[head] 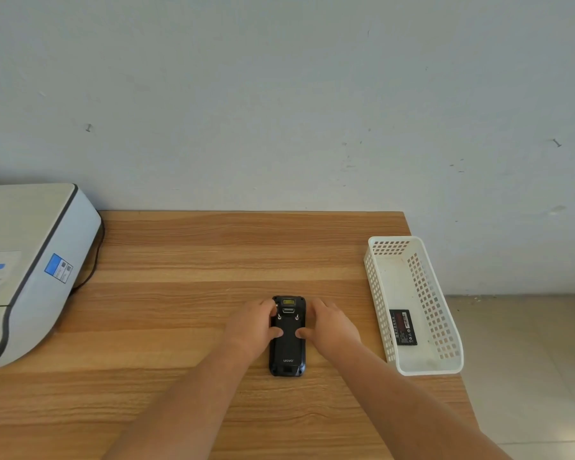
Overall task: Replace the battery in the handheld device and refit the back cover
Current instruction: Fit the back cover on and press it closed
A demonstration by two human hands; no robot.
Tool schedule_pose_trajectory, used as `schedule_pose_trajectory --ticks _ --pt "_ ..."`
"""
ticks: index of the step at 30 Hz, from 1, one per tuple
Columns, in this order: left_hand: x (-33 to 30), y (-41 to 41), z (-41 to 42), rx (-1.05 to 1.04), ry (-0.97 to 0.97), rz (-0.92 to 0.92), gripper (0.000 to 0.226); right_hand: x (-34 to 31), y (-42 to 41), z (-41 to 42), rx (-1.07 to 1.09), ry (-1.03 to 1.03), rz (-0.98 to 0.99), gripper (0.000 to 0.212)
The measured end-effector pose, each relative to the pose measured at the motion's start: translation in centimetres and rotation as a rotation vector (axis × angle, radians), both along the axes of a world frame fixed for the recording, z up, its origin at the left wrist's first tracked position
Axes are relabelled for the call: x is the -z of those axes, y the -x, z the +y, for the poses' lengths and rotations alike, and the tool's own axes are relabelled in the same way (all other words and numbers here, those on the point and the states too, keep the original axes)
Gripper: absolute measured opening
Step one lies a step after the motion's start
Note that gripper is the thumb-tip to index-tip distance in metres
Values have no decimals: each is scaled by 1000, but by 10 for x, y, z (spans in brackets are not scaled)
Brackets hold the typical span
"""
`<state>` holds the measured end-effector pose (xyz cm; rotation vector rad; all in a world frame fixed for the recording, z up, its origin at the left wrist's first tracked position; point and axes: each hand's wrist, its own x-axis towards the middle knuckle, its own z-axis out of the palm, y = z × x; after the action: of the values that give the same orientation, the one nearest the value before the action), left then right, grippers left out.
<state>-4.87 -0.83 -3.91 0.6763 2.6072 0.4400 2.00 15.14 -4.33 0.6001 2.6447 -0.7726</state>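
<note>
A black handheld device (287, 351) lies face down on the wooden table (196, 254), its back cover in place with two small latches near the top. My left hand (254, 325) clasps its left edge and my right hand (329, 325) its right edge. Both thumbs press on the back cover at its middle. A black battery (403, 327) with a red label lies flat inside a white perforated basket (379, 293) to the right.
A white and grey printer (30, 260) with a blue sticker stands at the left, its dark cable running behind it. The basket sits along the table's right edge, beyond which the tiled floor shows. A pale wall rises behind the table.
</note>
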Motion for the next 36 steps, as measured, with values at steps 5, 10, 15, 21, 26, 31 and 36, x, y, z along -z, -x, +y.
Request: schedule_pose_trajectory --ticks 5,10,15,21,26,31,36 --pt "-6 13 -2 77 -52 32 28 -1 1 5 -76 34 95 39" --pt "-8 15 3 265 2 92 35 0 3 6 -278 -26 138 33" --pt "-10 18 3 281 1 60 30 -1 7 8 -393 -76 143 34" --pt "-13 26 5 292 16 13 23 -3 17 8 -496 -122 127 37" --pt "-14 29 10 306 15 -17 24 -2 20 8 -502 -105 114 36" --pt "-15 32 13 319 45 -58 23 -1 22 10 -460 -56 97 36" --pt "-15 36 18 357 86 -74 29 -2 23 10 -427 -28 77 38"
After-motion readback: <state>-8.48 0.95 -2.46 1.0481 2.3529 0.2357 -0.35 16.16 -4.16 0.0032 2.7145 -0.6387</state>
